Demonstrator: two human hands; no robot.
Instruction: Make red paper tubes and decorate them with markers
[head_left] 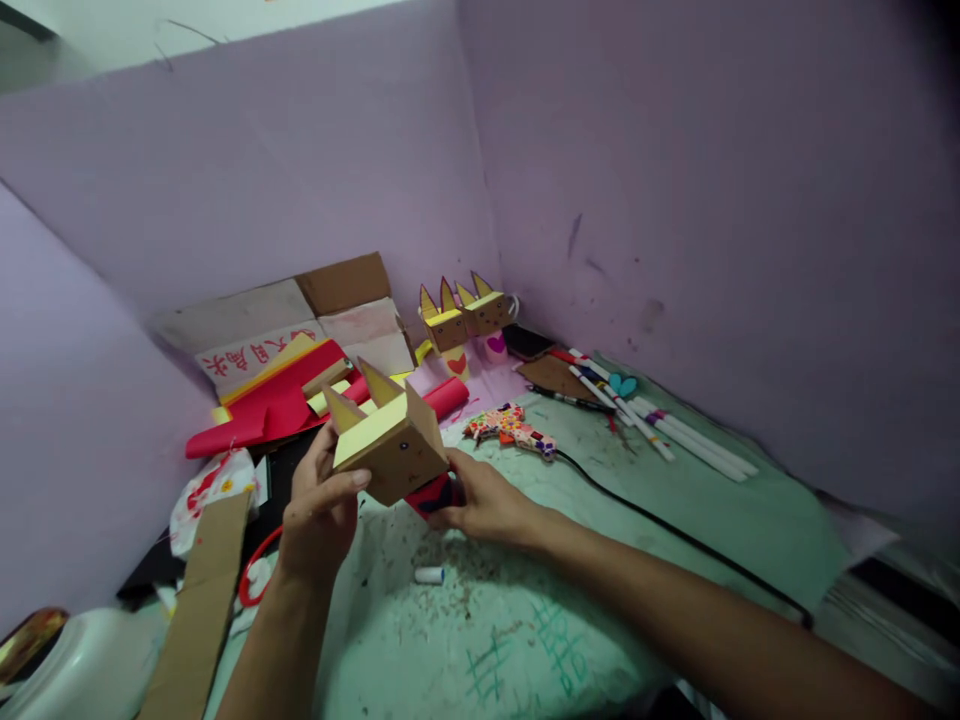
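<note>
A cardboard animal figure (394, 450) is held up over the table, with a box-shaped head, two pointed ears and small drawn eyes. The fingers of my left hand (322, 495) are closed around the side of its head. Below the head, my right hand (480, 495) grips the dark red body (435, 495), which bears a dark shape. Whether head and body are joined I cannot tell. Just under the figure, a small white cylinder (430, 575) lies on the table. A patterned tool with a black cord (514, 430), possibly a glue gun, rests beyond my right hand.
Two similar figures (465, 320) stand in the back corner. Red paper (277, 390) and an open cardboard box (345, 285) lie at the back left. White sticks (690, 440) and a black pen (570, 399) are at right. A cardboard strip (199, 610) lies at left on the green tabletop (600, 570).
</note>
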